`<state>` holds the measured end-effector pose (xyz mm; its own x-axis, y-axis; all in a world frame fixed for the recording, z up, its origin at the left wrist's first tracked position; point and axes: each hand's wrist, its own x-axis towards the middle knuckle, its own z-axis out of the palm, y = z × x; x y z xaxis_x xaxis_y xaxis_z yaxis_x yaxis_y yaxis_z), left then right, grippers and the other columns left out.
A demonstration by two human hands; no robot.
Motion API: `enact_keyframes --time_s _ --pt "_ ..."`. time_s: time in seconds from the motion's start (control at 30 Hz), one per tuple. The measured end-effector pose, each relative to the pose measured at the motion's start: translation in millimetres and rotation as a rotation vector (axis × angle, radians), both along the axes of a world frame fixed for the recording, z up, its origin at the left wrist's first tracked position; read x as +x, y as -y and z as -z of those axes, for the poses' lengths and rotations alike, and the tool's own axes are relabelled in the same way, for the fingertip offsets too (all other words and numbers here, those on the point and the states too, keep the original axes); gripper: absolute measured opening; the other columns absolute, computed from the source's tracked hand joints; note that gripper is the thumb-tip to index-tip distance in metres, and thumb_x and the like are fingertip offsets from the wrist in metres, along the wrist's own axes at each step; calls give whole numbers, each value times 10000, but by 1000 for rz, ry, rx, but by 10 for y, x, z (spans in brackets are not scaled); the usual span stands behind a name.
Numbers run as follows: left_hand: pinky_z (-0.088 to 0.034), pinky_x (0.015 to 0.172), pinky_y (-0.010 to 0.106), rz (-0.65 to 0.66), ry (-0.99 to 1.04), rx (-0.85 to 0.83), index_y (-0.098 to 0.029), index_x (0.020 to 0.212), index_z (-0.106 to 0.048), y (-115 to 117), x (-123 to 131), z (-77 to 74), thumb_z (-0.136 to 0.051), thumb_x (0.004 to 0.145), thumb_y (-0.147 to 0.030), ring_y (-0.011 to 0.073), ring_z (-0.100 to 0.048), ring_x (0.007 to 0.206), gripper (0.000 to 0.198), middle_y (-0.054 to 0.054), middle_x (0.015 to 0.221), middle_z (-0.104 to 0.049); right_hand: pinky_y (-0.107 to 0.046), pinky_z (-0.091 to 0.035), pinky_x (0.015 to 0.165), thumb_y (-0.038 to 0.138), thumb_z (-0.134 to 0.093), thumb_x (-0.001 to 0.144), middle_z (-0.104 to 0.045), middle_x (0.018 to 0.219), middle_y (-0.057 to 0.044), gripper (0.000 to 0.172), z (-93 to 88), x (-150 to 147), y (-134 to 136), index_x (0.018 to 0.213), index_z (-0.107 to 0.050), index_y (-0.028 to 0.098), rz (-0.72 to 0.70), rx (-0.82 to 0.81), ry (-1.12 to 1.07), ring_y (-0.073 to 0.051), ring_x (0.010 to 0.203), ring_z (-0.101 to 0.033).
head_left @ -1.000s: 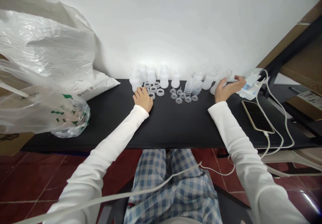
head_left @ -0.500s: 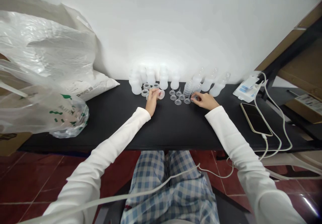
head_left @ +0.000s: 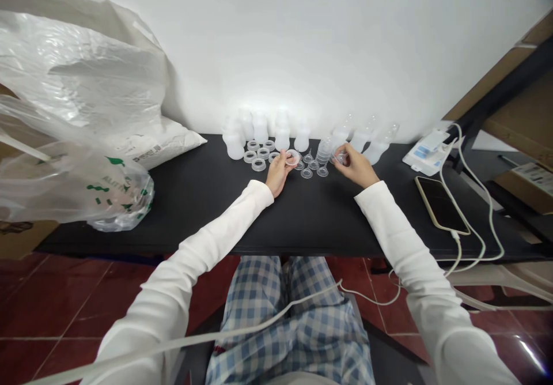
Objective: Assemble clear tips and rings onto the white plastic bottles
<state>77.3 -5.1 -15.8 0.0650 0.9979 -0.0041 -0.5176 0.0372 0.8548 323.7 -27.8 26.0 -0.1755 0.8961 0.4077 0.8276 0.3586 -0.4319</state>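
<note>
My left hand [head_left: 279,176] pinches a translucent bottle collar ring [head_left: 292,157] by its edge, tilted above the table. In the fingers of my right hand [head_left: 358,167] is a clear bottle nipple [head_left: 341,158], partly covered by the fingertips. Between the hands lie several clear nipples [head_left: 307,173], flange down. Loose collar rings [head_left: 258,165] are grouped left of my left hand. Behind them stand white baby bottles [head_left: 233,143] without tops. Bottles with clear domed caps [head_left: 360,138] stand behind my right hand, and a stack of clear caps [head_left: 324,150] is beside it.
A large white plastic sack [head_left: 108,79] and a clear bag with green print [head_left: 116,189] crowd the left end of the black table [head_left: 207,200]. To the right are a phone [head_left: 441,205], its white cable [head_left: 483,197] and a white-and-blue packet [head_left: 425,153].
My left hand has moved right with the collar ring, away from the loose rings and closer to my right hand. The right hand has lifted slightly with a nipple in its fingers.
</note>
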Motion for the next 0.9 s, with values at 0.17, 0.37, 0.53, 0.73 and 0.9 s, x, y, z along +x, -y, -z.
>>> enact_keyframes --time_s 0.17,0.37,0.53,0.73,0.9 --pt "-521 1047 346 66 56 -47 -142 871 -616 69 -13 -52 -648 944 -472 180 -722 1042 339 79 920 -738 -265 -415 532 554 -650 900 -654 986 -65 374 98 -443 70 1044 -732 219 -233 38 -430 -160 745 -539" --pt "-543 965 290 137 61 11 -161 908 -629 163 -18 -92 -698 911 -450 124 -716 898 297 19 862 -727 -305 -479 657 617 -671 879 -518 897 -45 376 274 -788 23 989 -820 289 -322 97 -446 -174 835 -495" --pt "-552 954 309 160 -22 114 -193 980 -632 186 -19 -60 -735 856 -505 126 -709 920 351 6 953 -727 -303 -471 650 587 -657 904 -498 893 -47 350 294 -820 1 964 -813 279 -277 140 -463 -181 852 -482" --pt "-568 977 361 184 -78 221 -208 1076 -648 175 -24 -32 -752 806 -574 164 -716 1004 467 43 1099 -736 -307 -464 666 546 -690 894 -522 939 -28 368 339 -934 -22 1090 -660 237 -171 241 -557 -132 708 -447" --pt "-574 980 382 216 -108 255 -209 1141 -638 135 -51 -6 -813 764 -443 182 -728 994 477 42 1052 -757 -295 -432 641 527 -659 904 -490 815 26 412 411 -1021 -97 1128 -494 224 -107 166 -584 -117 626 -441"
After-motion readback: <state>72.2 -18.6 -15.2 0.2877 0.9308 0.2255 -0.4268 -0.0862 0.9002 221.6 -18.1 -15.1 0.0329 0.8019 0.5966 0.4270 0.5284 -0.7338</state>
